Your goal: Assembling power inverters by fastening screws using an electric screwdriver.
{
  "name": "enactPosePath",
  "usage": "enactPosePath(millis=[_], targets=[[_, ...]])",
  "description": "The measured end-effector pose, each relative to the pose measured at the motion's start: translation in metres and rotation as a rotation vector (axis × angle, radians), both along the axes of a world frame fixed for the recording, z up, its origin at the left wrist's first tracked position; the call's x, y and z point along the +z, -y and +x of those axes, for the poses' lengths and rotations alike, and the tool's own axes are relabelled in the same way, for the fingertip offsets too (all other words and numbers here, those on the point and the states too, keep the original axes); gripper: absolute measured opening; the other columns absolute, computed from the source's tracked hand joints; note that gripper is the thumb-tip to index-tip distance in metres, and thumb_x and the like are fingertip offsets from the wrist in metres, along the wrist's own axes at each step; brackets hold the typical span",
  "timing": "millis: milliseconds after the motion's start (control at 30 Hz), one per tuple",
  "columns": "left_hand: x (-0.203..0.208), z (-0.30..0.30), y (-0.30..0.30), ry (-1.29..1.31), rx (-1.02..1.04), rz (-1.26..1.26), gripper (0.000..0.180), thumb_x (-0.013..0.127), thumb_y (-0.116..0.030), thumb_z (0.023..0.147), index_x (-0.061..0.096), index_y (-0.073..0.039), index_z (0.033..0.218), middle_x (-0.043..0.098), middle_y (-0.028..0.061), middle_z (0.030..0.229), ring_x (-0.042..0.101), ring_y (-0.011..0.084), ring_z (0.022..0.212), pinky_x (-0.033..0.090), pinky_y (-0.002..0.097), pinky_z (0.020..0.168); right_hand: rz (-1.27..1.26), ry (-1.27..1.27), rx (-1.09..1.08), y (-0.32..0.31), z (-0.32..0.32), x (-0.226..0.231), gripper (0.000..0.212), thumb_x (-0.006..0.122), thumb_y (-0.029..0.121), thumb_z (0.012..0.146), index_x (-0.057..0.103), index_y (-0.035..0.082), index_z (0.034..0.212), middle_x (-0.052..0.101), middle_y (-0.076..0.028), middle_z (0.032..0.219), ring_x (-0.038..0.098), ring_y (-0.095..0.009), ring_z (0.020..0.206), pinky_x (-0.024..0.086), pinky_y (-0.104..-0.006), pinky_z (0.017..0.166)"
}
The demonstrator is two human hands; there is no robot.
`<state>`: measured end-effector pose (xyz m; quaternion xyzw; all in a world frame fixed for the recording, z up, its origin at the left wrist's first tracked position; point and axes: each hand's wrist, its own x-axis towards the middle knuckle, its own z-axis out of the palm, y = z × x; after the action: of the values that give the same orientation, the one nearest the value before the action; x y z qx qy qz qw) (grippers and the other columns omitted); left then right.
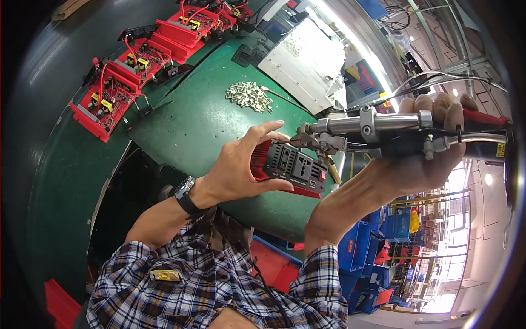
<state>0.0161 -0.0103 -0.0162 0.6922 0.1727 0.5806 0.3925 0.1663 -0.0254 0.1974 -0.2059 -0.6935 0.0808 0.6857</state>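
Observation:
My left hand grips a small red box with a black socket panel, held up above the green table. My right hand is wrapped around a metal powered screwdriver lying sideways. Its tip touches the upper edge of the black panel. A hose and cables run off the tool to the right. A black watch sits on my left wrist.
Several open red boxes with circuit boards lie in a row along the table's left and far side. A heap of small pale parts and a grey metal plate lie farther back. Blue bins stand below right.

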Motion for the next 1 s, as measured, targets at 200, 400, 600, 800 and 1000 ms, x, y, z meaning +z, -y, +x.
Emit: enactPosePath(millis=[200,400,600,800,1000], targets=[[-0.001,0.001,-0.001,-0.006,0.028,0.007,0.103,0.096,-0.042,0.069,0.041,-0.005,0.148,0.070,0.0160,0.125,0.073,0.0313,0.105,0.059,0.0400,0.092,0.121,0.013,-0.272,-0.009,-0.003,-0.016,0.039,0.064,0.017,0.091,0.054,-0.003,0.123,0.064,-0.010,0.091,0.057,-0.012,0.070,0.044,-0.0267,0.053],[0.000,0.000,-0.002,-0.012,0.051,0.017,0.105,0.097,-0.042,0.067,0.041,-0.004,0.147,0.070,0.0180,0.125,0.073,0.0316,0.106,0.059,0.0395,0.092,0.144,0.063,-0.294,-0.015,-0.004,-0.023,0.038,0.060,0.022,0.094,0.057,-0.003,0.123,0.063,-0.011,0.090,0.058,-0.016,0.070,0.047,-0.0292,0.055],[-0.001,-0.010,-0.002,-0.041,0.055,0.001,0.107,0.097,-0.041,0.067,0.039,-0.003,0.149,0.069,0.0181,0.127,0.072,0.0300,0.110,0.058,0.0373,0.094,0.210,0.086,-0.321,-0.020,-0.010,-0.029,0.040,0.056,0.027,0.098,0.060,-0.004,0.122,0.061,-0.011,0.089,0.059,-0.019,0.069,0.050,-0.0322,0.058],[-0.013,0.016,0.003,0.249,-0.002,-0.024,0.107,0.097,-0.037,0.069,0.040,0.000,0.151,0.068,0.0168,0.129,0.069,0.0257,0.117,0.056,0.0363,0.099,0.035,-0.244,-0.519,-0.028,0.062,0.015,0.021,0.060,0.020,0.102,0.065,0.001,0.110,0.068,-0.013,0.095,0.066,-0.020,0.079,0.053,-0.0357,0.064],[-0.023,0.018,0.002,0.074,0.052,0.091,0.100,0.093,-0.051,0.071,0.052,0.008,0.141,0.072,0.0163,0.114,0.071,0.0258,0.100,0.057,0.0377,0.090,-0.134,0.044,-1.049,0.050,0.116,-0.082,0.013,0.058,0.011,0.103,0.060,-0.002,0.101,0.063,-0.014,0.082,0.060,-0.021,0.074,0.048,-0.0375,0.068]])
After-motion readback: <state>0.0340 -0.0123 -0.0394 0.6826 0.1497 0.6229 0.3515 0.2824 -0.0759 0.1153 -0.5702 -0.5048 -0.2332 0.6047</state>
